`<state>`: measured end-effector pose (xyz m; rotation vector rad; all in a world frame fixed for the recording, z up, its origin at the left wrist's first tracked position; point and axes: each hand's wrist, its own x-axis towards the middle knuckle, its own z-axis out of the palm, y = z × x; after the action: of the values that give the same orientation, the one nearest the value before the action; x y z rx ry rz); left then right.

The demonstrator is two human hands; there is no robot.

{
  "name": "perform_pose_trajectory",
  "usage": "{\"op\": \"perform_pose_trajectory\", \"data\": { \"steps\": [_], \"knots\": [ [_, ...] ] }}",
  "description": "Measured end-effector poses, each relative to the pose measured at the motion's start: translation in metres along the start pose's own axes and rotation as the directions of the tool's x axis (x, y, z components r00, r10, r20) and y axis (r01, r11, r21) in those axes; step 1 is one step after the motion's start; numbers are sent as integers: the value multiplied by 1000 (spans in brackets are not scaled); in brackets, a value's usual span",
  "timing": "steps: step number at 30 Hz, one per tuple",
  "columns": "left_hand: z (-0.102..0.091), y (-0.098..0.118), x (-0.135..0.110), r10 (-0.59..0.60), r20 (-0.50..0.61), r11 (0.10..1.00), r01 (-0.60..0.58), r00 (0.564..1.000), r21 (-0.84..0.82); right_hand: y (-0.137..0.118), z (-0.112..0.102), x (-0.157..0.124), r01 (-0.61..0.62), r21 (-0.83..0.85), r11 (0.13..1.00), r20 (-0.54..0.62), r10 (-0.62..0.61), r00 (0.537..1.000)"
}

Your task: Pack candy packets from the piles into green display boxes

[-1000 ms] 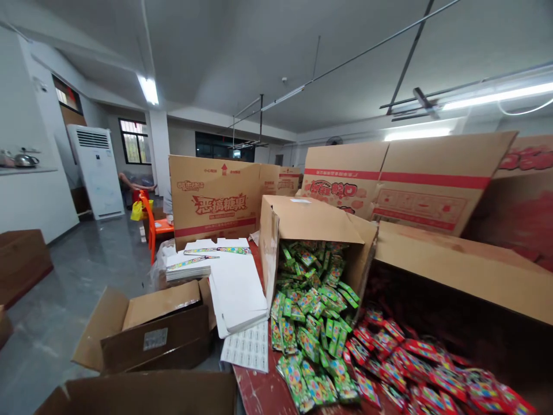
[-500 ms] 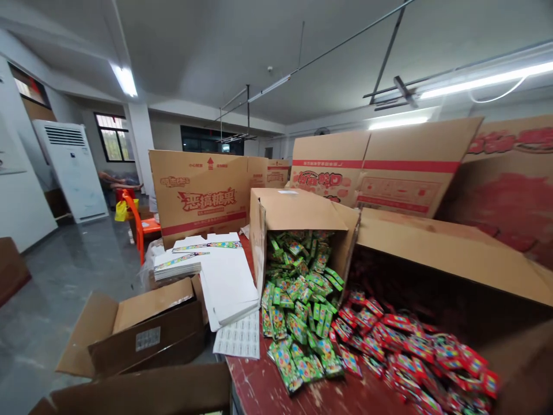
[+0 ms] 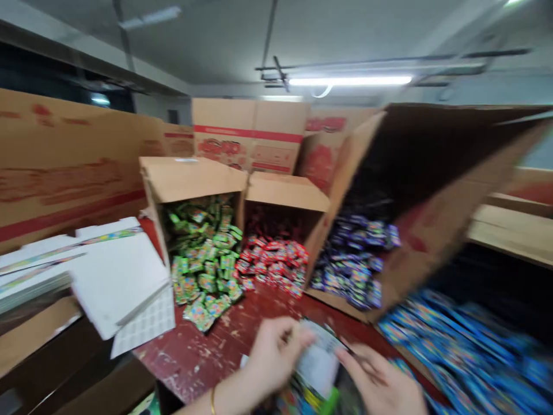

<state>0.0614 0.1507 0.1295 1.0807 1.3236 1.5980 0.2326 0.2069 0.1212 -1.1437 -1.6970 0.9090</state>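
Note:
My left hand (image 3: 276, 351), with a yellow bangle at the wrist, is pinched at the left edge of a pale packet (image 3: 318, 360). My right hand (image 3: 380, 377) grips the packet's right edge. Motion blur hides its exact kind; green, yellow and other coloured pieces show just below it. Both hands are over the front of the dark red table (image 3: 207, 357). Beyond them, small red packets (image 3: 276, 259) and green packets (image 3: 207, 259) spill from tipped cartons. Purple packets (image 3: 354, 265) lie in a larger carton, and blue packets (image 3: 466, 351) are heaped to the right.
White flat cards (image 3: 123, 276) are stacked on the left, overlapping a sheet of pale labels (image 3: 149, 323). An open brown carton (image 3: 52, 357) is below at lower left. Tall printed cartons (image 3: 246, 132) stand behind, and a carton's raised flap (image 3: 449, 230) slants up at right.
My view has swung to the right, bringing the purple and blue packets into sight. Both hands have come into view at the bottom, holding the pale packet.

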Motion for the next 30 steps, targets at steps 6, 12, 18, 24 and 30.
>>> {"op": "perform_pose_trajectory", "data": {
  "steps": [6, 12, 18, 24, 30],
  "knots": [
    [-9, 1, 15, -161, 76, 976, 170, 984, -135, 3, 55, -47, -277, 268, 923, 155, 242, 958],
    [-18, 6, 13, -253, 45, 957, 257, 966, -133, 53, 103, -111, -474, 441, 762, 360, 333, 871],
    [-39, -13, 0, -232, 12, 973, 232, 973, 1, 65, 114, -127, -336, 478, 811, 179, 285, 942],
    [-16, -57, -42, -74, -10, 966, 74, 997, 246, 53, 120, -122, -190, 147, 971, -394, 234, 889],
    [5, -48, -46, 40, -20, 953, -32, 999, 300, 61, 125, -120, -164, 118, 979, -481, 201, 853]
  ]
}}
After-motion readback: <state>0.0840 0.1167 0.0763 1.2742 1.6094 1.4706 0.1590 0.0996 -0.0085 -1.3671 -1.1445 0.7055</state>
